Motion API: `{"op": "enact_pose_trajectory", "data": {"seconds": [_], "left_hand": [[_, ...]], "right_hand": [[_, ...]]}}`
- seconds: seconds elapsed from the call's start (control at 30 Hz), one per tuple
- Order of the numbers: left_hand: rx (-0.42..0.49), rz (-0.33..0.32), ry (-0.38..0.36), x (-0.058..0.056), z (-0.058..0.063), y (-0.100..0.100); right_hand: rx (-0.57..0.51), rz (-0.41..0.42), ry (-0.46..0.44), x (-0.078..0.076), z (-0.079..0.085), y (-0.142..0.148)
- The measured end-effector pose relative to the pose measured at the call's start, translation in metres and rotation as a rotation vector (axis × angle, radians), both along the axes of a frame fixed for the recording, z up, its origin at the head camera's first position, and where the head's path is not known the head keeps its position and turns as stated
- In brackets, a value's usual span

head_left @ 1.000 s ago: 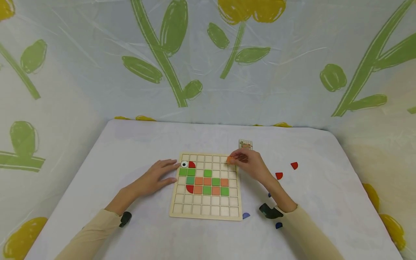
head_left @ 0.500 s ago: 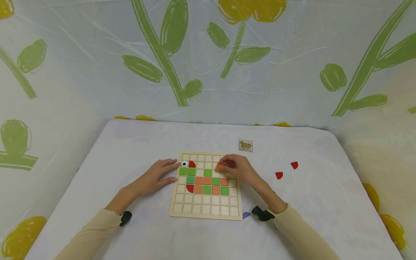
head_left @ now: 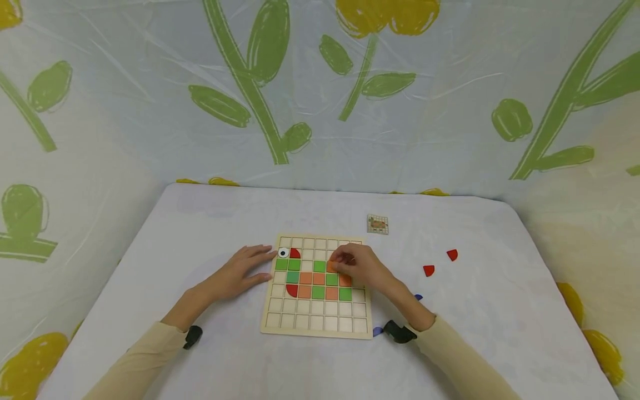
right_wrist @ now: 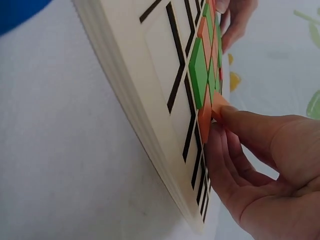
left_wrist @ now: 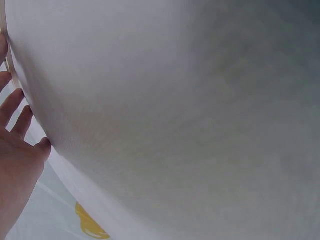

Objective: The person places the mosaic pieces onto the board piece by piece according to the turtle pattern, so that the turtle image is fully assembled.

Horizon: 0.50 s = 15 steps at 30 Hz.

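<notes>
A wooden grid board [head_left: 316, 334] lies on the table with green and orange square tiles, red quarter-round pieces [head_left: 292, 290] and a white eye piece [head_left: 283, 253] in its cells. My right hand [head_left: 365, 268] pinches an orange square tile [head_left: 331, 266] between thumb and fingers, right of the upper green tile [head_left: 319, 267]. In the right wrist view that orange tile [right_wrist: 218, 103] is tilted at the tile rows. My left hand [head_left: 243, 270] has its fingers extended, the tips at the board's left edge; the left wrist view shows these fingers [left_wrist: 25, 120] spread.
A small pattern card [head_left: 378, 224] lies behind the board. Two red quarter-round pieces [head_left: 429, 270] are to the right on the white table. Blue pieces [head_left: 377, 331] lie near the board's right edge and beside the right forearm.
My right hand has carried the orange tile from the board's upper right corner leftward and down to the cell area beside the upper green tile. The left hand has stayed in place.
</notes>
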<state>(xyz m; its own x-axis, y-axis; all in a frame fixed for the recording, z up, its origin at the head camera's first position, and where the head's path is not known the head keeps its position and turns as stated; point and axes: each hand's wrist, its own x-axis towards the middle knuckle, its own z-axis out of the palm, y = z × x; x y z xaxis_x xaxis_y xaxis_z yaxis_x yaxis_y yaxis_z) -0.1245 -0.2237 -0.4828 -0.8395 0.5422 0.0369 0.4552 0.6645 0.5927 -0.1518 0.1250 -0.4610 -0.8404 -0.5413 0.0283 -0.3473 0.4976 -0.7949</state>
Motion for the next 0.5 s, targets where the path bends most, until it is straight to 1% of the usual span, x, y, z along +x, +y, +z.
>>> {"op": "enact_pose_trajectory", "data": {"seconds": [0.13,0.33,0.43,0.5], "left_hand": [[0.000,0.002,-0.006,-0.0002,0.0007,0.0007],[-0.002,0.001,-0.004,-0.0009,0.0002,0.0005],[0.006,-0.001,0.003,-0.0006,0.0002,-0.0003],[0.009,-0.002,0.005,-0.0004,0.0005,-0.0003]], "right_hand": [[0.027,0.002,0.014,0.0006,0.0009,-0.0010],[0.015,0.036,0.068,-0.0002,0.0019,0.0009],[0.024,0.039,0.088,-0.0003,0.0019,0.0001],[0.028,0.032,0.077,0.0003,0.0020,0.0006]]}}
